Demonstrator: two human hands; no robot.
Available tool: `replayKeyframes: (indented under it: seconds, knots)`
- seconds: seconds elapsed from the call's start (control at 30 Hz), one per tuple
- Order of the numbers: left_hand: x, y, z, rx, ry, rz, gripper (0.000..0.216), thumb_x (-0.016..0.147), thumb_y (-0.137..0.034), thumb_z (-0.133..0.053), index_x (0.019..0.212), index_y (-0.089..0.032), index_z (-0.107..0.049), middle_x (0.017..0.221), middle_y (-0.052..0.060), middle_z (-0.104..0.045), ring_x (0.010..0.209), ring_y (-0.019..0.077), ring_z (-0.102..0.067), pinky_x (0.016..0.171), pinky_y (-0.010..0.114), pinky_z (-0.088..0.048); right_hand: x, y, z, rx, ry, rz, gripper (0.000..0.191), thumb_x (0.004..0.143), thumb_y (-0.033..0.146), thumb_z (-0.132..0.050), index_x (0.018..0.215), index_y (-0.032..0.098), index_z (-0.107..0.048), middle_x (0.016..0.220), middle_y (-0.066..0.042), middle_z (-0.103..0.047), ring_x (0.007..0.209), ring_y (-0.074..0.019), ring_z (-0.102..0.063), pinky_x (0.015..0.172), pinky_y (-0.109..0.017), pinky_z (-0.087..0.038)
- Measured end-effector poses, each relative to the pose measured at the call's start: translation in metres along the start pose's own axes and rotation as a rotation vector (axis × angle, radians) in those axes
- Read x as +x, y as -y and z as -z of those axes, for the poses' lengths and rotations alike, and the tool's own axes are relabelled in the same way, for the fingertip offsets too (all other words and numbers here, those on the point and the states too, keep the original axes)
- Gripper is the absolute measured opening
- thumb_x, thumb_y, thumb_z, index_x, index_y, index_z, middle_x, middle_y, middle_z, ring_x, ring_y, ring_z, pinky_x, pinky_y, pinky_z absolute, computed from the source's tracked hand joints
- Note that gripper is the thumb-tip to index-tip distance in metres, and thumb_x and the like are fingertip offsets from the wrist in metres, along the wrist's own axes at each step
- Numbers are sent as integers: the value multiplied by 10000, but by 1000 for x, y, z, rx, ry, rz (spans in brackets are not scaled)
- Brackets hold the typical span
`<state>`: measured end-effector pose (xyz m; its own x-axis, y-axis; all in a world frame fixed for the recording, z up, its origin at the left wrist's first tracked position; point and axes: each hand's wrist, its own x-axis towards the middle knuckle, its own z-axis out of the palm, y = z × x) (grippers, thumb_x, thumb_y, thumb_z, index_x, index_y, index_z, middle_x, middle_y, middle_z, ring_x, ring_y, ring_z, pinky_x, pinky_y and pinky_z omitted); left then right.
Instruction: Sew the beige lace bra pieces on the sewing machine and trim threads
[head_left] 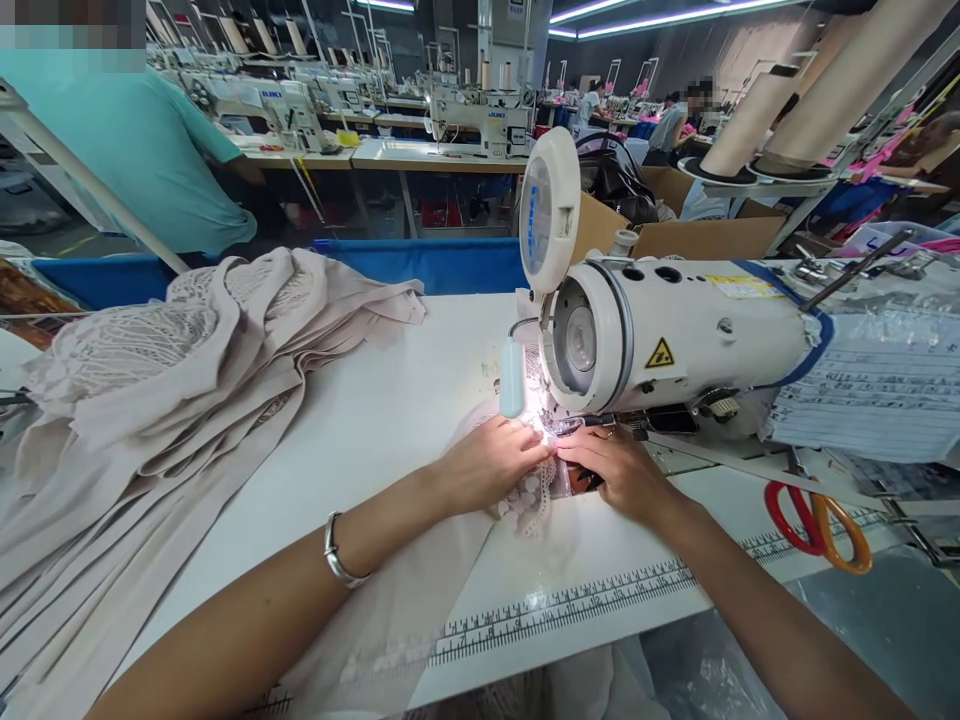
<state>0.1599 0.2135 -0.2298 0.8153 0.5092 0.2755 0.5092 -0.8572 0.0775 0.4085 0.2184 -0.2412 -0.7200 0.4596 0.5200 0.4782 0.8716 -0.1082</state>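
Right under the needle of the white industrial sewing machine (675, 345), pinning down a pale beige lace-trimmed fabric piece (529, 495): left hand (491, 462) and right hand (619, 475) both pressing flat, fingers extended, steadying the seam. Sitting on a white worktable (390, 400) with printed ruler, amid a busy factory floor.

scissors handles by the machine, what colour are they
One red, one orange, on the scissors; shows best in the head view.
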Motion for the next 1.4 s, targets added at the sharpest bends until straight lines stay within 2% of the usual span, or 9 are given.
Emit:
replayKeyframes:
  seconds: [0.2,0.43,0.6,0.77,0.93,1.03,1.13,1.23,1.4]
  knots:
    - [1,-6,-1,55,-26,-8,171,991,-57,-452,1004,-103,-616,1021,144,-596,927,259,-565,773,359,-455,1,3,4,0,19,23,449,810,-54,-364,1056,157,-675,1128,-52,-721,1030,-221,-619,779,-343,-526]
    - [1,-5,1,85,-10,-15,248,962,-23,-403,1075,-103,-609,984,114,-588,782,240,-519,609,353,-419,2,4,1,3,-75,61,445,786,-74,-375,1039,163,-654,1054,-49,-731,986,-223,-619,746,-351,-505]
    - [2,-8,-2,123,-50,-19,233,992,-57,-387,914,-89,-605,980,140,-579,813,254,-522,626,365,-416,1,4,0,-5,-56,37,462,778,-77,-360,1043,159,-657,1082,-52,-724,1002,-224,-610,760,-350,-510]
    - [0,-9,-1,112,-43,2,222,998,-93,-408,1086,-125,-609,981,112,-594,788,239,-533,613,356,-412,0,4,1,-6,-45,58,428,797,-52,-385,1038,159,-668,985,-69,-724,963,-225,-608,778,-358,-516]
    - [0,-12,0,129,-62,51,164,980,-159,-480,1013,-105,-631,1041,136,-596,853,275,-529,664,389,-425,-1,3,-1,-11,-57,19,454,763,-50,-389,1053,154,-672,1076,-64,-728,988,-223,-612,759,-339,-512]
    - [0,-13,-4,131,-67,-6,215,992,-85,-417,987,-93,-633,1039,126,-608,873,256,-535,755,399,-437,-2,2,-2,-14,-59,22,474,752,-55,-397,1085,149,-665,1100,-68,-724,1011,-226,-609,764,-336,-509]
    - [0,-13,-6,115,-59,-33,248,986,-55,-404,1021,-121,-640,975,88,-624,810,230,-535,764,394,-434,-3,1,-2,3,-60,42,458,730,-61,-422,1054,161,-659,1044,-63,-726,968,-221,-607,772,-338,-494]
    - [1,-15,-5,120,-42,21,175,1007,-173,-472,1020,-132,-642,922,84,-611,778,240,-527,724,400,-437,-2,2,0,27,-54,55,412,699,-72,-426,951,174,-639,942,-46,-719,903,-209,-602,777,-333,-473]
    - [4,-20,-7,102,-35,-1,200,1026,-178,-476,916,-107,-627,941,115,-593,881,265,-547,745,387,-466,-2,3,2,79,-83,55,406,672,-81,-426,917,174,-625,897,-27,-712,835,-194,-572,733,-312,-451]
